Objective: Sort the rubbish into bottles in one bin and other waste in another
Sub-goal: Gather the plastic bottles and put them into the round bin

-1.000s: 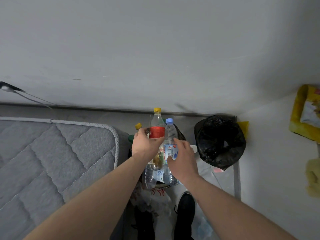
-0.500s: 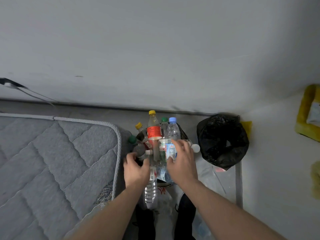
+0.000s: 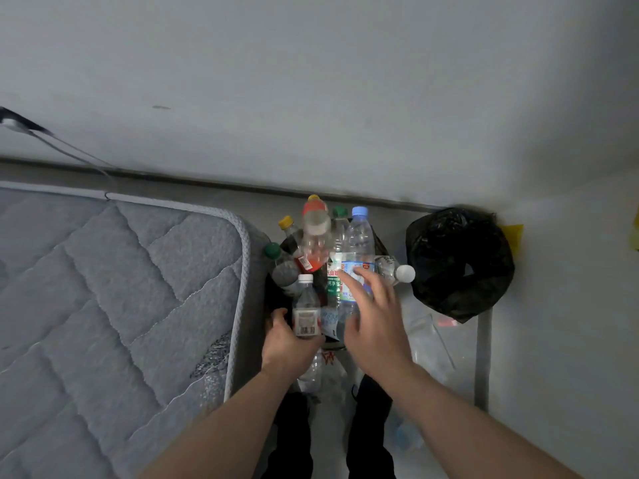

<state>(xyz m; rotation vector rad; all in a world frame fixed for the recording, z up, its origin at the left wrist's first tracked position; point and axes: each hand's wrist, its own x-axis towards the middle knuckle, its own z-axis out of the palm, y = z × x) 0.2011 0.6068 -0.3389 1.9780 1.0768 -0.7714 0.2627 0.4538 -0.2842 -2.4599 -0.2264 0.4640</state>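
While a grey quilted mattress (image 3: pixel 114 292) fills the space left of both hands, the left hand (image 3: pixel 288 344) grips a small clear bottle (image 3: pixel 306 311) with a white cap and barcode label. Just beyond stands a crowded bin of bottles (image 3: pixel 321 257), its rim mostly hidden. The right hand (image 3: pixel 375 323) hovers open, fingers spread, against a blue-capped bottle (image 3: pixel 358 257). Farther right sits a black-bagged bin (image 3: pixel 456 264).

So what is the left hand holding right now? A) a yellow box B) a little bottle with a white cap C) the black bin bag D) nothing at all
B: the left hand has its grip around a small clear bottle with a white cap, in front of the bottles bin.
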